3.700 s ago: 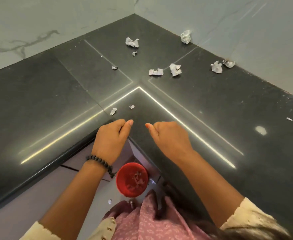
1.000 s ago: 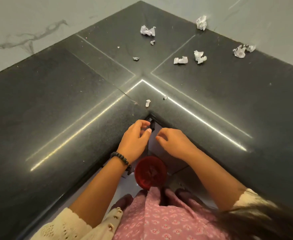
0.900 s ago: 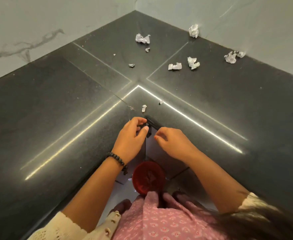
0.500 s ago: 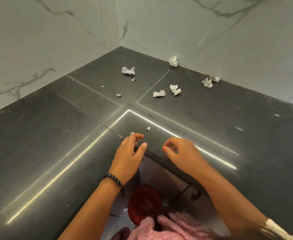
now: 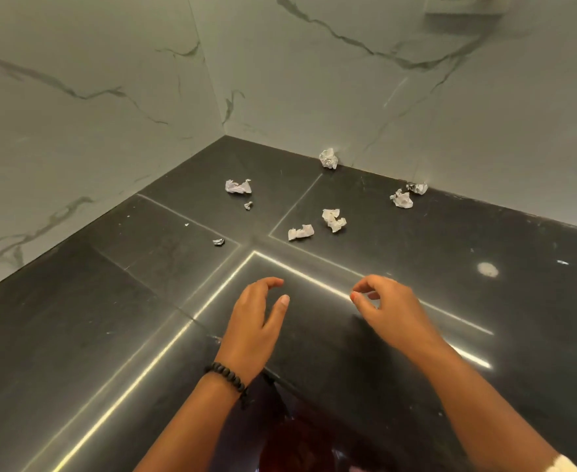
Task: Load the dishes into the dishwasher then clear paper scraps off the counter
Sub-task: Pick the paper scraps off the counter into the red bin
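Several crumpled white paper scraps lie on the black stone counter (image 5: 86, 321) towards its back corner: one (image 5: 238, 186) at the left, one (image 5: 328, 158) against the wall, a pair (image 5: 401, 199) at the right, and two (image 5: 300, 232) (image 5: 334, 219) in the middle. Tiny bits (image 5: 218, 241) (image 5: 248, 205) lie nearer the left. My left hand (image 5: 256, 321), with a bead bracelet, hovers over the counter's inner corner, fingers loosely curved and holding nothing. Beside it, my right hand (image 5: 389, 308) hovers with thumb and fingers loosely curled; nothing shows between them.
Marble walls (image 5: 109, 97) close the counter at the back and left. A white fitting (image 5: 464, 5) is on the wall at top right. Below the counter's inner corner, between my arms, a dim red round bin (image 5: 297, 447) stands on the floor.
Both hands rose from below the counter edge over the red bin and now hover above the counter. The view tilted up. The two tiny scraps near the inner corner are out of sight.
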